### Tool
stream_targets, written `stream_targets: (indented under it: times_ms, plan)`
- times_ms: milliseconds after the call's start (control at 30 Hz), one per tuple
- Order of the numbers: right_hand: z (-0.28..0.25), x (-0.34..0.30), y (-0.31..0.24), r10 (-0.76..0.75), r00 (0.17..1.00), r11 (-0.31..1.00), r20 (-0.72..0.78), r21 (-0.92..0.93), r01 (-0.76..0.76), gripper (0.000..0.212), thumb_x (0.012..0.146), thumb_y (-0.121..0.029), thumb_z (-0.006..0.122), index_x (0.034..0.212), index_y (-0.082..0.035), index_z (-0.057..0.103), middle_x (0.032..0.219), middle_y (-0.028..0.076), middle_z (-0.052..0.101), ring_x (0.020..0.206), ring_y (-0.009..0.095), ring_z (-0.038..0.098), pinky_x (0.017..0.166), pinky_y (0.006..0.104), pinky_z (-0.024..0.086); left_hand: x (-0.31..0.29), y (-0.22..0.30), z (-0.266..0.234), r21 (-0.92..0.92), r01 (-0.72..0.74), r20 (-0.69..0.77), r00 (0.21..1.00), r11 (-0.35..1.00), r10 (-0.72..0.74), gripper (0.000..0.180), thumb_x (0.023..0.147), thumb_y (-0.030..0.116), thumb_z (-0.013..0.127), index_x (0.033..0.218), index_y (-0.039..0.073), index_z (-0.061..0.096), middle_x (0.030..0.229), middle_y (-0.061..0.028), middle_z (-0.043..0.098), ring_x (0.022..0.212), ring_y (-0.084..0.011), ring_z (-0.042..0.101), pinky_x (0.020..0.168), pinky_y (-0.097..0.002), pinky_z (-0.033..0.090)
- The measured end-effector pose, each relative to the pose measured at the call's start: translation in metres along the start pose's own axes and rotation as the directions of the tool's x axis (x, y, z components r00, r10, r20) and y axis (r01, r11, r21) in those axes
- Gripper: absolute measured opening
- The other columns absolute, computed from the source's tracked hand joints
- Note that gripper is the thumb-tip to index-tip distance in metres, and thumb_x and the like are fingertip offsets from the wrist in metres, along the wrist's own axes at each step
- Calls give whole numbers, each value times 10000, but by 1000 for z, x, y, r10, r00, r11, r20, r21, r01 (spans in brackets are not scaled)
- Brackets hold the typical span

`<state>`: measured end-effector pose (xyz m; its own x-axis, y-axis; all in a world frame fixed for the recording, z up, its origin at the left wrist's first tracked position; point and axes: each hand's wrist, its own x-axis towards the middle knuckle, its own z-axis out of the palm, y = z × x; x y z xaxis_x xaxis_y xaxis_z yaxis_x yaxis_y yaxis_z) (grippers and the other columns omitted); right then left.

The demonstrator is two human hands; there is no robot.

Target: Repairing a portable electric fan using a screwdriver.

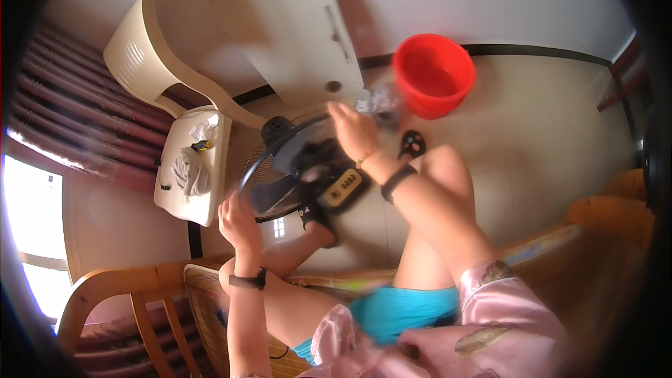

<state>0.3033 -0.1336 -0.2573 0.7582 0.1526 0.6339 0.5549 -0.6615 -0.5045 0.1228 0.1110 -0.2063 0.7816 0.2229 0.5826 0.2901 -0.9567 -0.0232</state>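
I pinch the thin, dark, curved hoop (254,165), my left hand (239,222) on its near end and my right hand (353,133) on its far end; blur hides how firmly. It arcs over the black, broad-bladed fan (301,157) on the pale tiled floor (525,154), toward the floor's left edge. Best to pull evenly, thumbs opposed, without twisting. The round red plastic bucket (434,73) sits by the floor's wall edge.

Daylight is admitted by a window (42,199) at left, its panes blown out to white, and a small glint is thrown on the softly lit floor (539,140). Shadow is cast on the wall (490,0) beside a pale panel (294,35). The right hand (352,131) is softened by blur; edges are bowed, corners blackened.
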Motion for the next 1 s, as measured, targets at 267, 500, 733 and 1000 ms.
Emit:
stream_targets:
  times_ms: [267,500,733,1000]
  plan:
    - [-6,-3,15,205,945,975,255,-138,-174,337,955,-130,437,1216,7,599,977,170,704,728,306,699,597,415,566,-7,-2,9,48,-29,47,999,998,27,268,902,103,620,1154,22,663,904,-123,713,853,-287,660,715,-383,550]
    - [-9,3,-4,316,909,949,273,-88,-303,312,965,-126,428,1190,-2,606,1059,167,695,841,324,690,692,419,570,-16,-18,20,-13,19,25,1000,1000,-19,321,913,76,593,1230,82,648,927,-142,722,763,-309,682,641,-396,549]
    - [9,-2,11,277,961,957,3,94,-276,287,877,-105,538,1140,-96,651,762,200,660,713,389,658,633,490,518,-11,-15,14,-23,-21,38,999,1000,22,297,884,60,616,1176,47,672,904,-153,719,740,-313,687,619,-395,553]
    - [60,-34,53,713,663,682,228,-5,-731,336,807,-71,603,1130,-100,693,1006,198,692,973,375,658,854,442,521,-10,-27,8,-60,39,79,996,997,-34,268,870,56,616,1127,29,690,896,-148,718,739,-298,696,611,-383,552]
